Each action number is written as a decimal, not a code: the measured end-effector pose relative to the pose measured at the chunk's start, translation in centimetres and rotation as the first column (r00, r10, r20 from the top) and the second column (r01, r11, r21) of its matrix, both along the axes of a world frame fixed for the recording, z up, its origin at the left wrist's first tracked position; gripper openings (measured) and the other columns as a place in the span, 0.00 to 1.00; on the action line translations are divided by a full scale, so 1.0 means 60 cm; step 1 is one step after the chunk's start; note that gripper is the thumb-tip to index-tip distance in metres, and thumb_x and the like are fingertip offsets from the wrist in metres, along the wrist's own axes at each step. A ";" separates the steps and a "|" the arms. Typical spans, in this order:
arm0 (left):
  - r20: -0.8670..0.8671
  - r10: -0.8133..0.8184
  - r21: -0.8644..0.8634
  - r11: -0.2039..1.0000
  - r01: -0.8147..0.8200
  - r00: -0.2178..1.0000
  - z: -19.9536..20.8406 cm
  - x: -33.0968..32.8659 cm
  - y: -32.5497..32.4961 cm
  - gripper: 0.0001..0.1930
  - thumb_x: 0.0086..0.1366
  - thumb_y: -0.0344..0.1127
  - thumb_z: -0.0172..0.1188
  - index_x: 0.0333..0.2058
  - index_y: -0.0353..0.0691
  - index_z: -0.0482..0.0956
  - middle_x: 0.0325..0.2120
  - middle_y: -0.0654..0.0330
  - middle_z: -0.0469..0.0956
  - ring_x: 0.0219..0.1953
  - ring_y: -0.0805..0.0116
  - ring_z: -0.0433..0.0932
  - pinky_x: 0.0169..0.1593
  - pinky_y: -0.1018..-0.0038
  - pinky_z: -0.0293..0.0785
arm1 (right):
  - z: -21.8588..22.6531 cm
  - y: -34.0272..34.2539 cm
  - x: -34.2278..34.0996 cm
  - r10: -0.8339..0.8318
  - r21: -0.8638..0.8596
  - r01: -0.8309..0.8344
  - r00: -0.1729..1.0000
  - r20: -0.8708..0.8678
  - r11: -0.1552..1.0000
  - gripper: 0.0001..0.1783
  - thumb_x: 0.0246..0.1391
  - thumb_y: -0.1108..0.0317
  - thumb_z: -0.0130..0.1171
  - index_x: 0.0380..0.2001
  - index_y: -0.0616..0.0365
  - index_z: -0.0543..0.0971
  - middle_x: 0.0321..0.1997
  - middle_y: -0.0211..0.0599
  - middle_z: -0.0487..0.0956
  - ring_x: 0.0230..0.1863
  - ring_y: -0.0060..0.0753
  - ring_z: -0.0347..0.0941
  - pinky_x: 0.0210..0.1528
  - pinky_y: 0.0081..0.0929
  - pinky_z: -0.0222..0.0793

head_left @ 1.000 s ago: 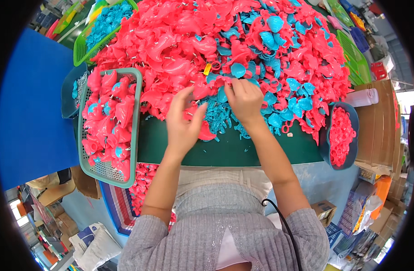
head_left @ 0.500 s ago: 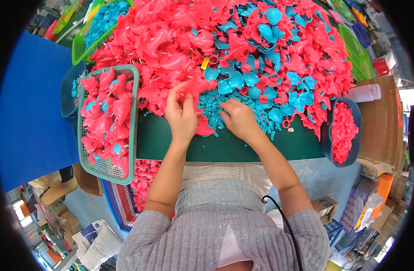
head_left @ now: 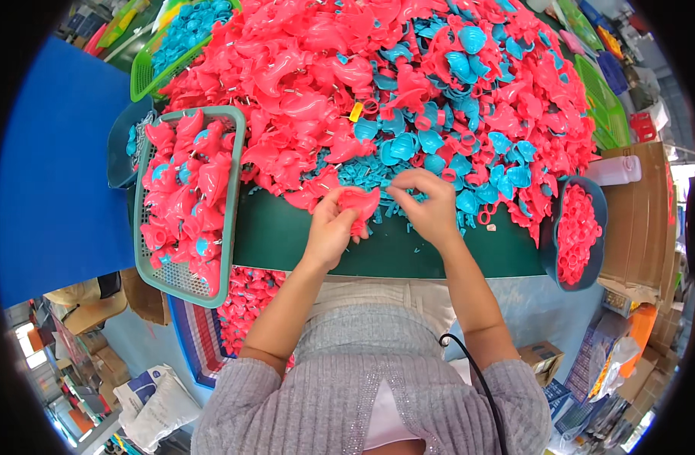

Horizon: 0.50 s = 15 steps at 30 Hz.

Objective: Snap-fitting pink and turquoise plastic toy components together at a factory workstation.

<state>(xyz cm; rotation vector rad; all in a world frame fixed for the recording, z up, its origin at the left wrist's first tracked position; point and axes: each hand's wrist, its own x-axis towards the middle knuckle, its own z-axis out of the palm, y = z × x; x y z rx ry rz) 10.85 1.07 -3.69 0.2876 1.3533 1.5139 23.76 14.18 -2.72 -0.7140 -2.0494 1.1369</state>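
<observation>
My left hand (head_left: 332,230) grips a glossy pink hollow plastic part (head_left: 360,202) just above the front of the green table. Close beside it, my right hand (head_left: 427,203) pinches thumb and index finger together near the part's right side. A small blue plastic piece (head_left: 388,183) seems to show at those fingertips, though it is too small to make out fully. Behind both hands lies a heap of small clear-blue pieces (head_left: 356,171). A large pile of pink plastic parts (head_left: 294,98) rises beyond, mixed with blue shell-shaped pieces (head_left: 399,147).
On the left, a grey-green basket (head_left: 234,199) holds pink parts with blue inserts. Behind it stands a dark tub (head_left: 118,163) with metal bits. A dark blue bin (head_left: 596,258) of pink rings is at the right edge, near a cardboard box (head_left: 636,216). The green table (head_left: 287,243) ends before me.
My left hand has come nearer and to the right with a pink part. My right hand has lifted away from the small blue pieces and moved right, beside the part.
</observation>
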 end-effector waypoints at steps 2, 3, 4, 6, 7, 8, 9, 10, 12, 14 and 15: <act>0.097 -0.076 0.066 0.995 0.070 0.992 0.006 0.005 0.004 0.14 0.61 0.22 0.48 0.46 0.35 0.70 0.25 0.59 0.76 0.18 0.73 0.75 0.18 0.80 0.66 | 0.016 -0.012 0.007 0.031 0.008 -0.031 0.997 -0.071 0.999 0.07 0.36 0.79 0.67 0.24 0.60 0.80 0.30 0.32 0.81 0.30 0.36 0.75 0.35 0.30 0.71; 0.095 -0.078 0.068 0.995 0.072 0.992 0.012 0.011 0.004 0.13 0.61 0.23 0.49 0.45 0.34 0.70 0.24 0.59 0.76 0.17 0.73 0.74 0.17 0.80 0.66 | 0.028 -0.015 0.008 0.097 0.119 -0.089 0.993 -0.063 0.989 0.07 0.37 0.79 0.67 0.24 0.60 0.80 0.30 0.33 0.81 0.31 0.36 0.75 0.37 0.30 0.70; 0.096 -0.081 0.070 0.995 0.074 0.992 0.018 0.014 0.005 0.13 0.61 0.23 0.49 0.45 0.34 0.70 0.24 0.59 0.76 0.17 0.73 0.74 0.17 0.80 0.66 | 0.035 -0.017 0.010 0.157 0.230 -0.142 0.986 -0.048 0.963 0.08 0.37 0.79 0.67 0.25 0.60 0.81 0.30 0.34 0.81 0.32 0.35 0.74 0.39 0.30 0.69; 0.053 -0.130 0.072 0.989 0.126 0.990 0.028 0.018 0.006 0.12 0.61 0.23 0.48 0.44 0.33 0.70 0.22 0.59 0.75 0.16 0.74 0.74 0.17 0.80 0.65 | 0.041 -0.021 0.012 0.110 0.190 -0.103 0.994 -0.025 0.976 0.07 0.39 0.79 0.65 0.25 0.58 0.81 0.30 0.34 0.81 0.34 0.34 0.74 0.39 0.29 0.69; 0.053 -0.128 0.073 0.990 0.124 0.990 0.033 0.021 0.007 0.12 0.61 0.23 0.48 0.44 0.33 0.70 0.22 0.59 0.75 0.16 0.74 0.74 0.17 0.80 0.65 | 0.046 -0.021 0.012 0.109 0.180 -0.103 0.994 -0.028 0.978 0.08 0.38 0.79 0.65 0.26 0.58 0.82 0.30 0.33 0.81 0.34 0.35 0.74 0.38 0.29 0.69; 0.049 -0.123 0.073 0.990 0.120 0.991 0.038 0.024 0.007 0.12 0.61 0.23 0.48 0.44 0.33 0.70 0.21 0.60 0.75 0.15 0.74 0.73 0.17 0.80 0.65 | 0.049 -0.020 0.012 0.109 0.170 -0.102 0.994 -0.032 0.980 0.09 0.38 0.79 0.65 0.27 0.58 0.82 0.30 0.33 0.81 0.34 0.35 0.74 0.38 0.29 0.69; 0.045 -0.118 0.072 0.991 0.115 0.992 0.040 0.026 0.008 0.12 0.61 0.23 0.48 0.44 0.33 0.70 0.21 0.60 0.75 0.15 0.75 0.73 0.16 0.81 0.65 | 0.047 -0.020 0.013 0.111 0.171 -0.104 0.993 -0.032 0.980 0.09 0.38 0.79 0.65 0.27 0.58 0.82 0.30 0.33 0.81 0.34 0.35 0.74 0.38 0.29 0.69; 0.044 -0.116 0.072 0.991 0.112 0.992 0.039 0.027 0.007 0.12 0.61 0.23 0.48 0.44 0.33 0.70 0.21 0.60 0.75 0.15 0.75 0.73 0.16 0.81 0.65 | 0.045 -0.020 0.015 0.123 0.185 -0.116 0.992 -0.028 0.976 0.09 0.38 0.79 0.67 0.28 0.58 0.83 0.29 0.33 0.80 0.34 0.34 0.74 0.38 0.29 0.69; 0.015 -0.118 0.118 0.986 0.115 0.993 0.037 0.028 0.006 0.11 0.61 0.23 0.49 0.43 0.33 0.71 0.22 0.60 0.76 0.16 0.73 0.74 0.17 0.80 0.65 | 0.044 -0.023 0.017 0.138 0.200 -0.130 0.990 -0.025 0.971 0.10 0.37 0.79 0.68 0.29 0.59 0.83 0.29 0.33 0.80 0.34 0.34 0.74 0.38 0.29 0.68; 0.006 -0.112 0.119 0.987 0.110 0.994 0.038 0.031 0.008 0.10 0.61 0.23 0.49 0.42 0.33 0.71 0.22 0.60 0.76 0.16 0.73 0.73 0.17 0.80 0.65 | 0.043 -0.024 0.018 0.142 0.209 -0.126 0.988 -0.062 0.970 0.10 0.38 0.79 0.67 0.29 0.58 0.83 0.29 0.33 0.79 0.33 0.34 0.74 0.37 0.28 0.68; -0.003 -0.107 0.120 0.987 0.107 0.994 0.039 0.032 0.009 0.10 0.61 0.23 0.49 0.42 0.33 0.72 0.22 0.60 0.76 0.15 0.74 0.73 0.17 0.80 0.65 | 0.042 -0.023 0.018 0.143 0.209 -0.127 0.988 -0.062 0.970 0.10 0.38 0.79 0.67 0.29 0.58 0.83 0.29 0.33 0.79 0.33 0.34 0.74 0.37 0.28 0.68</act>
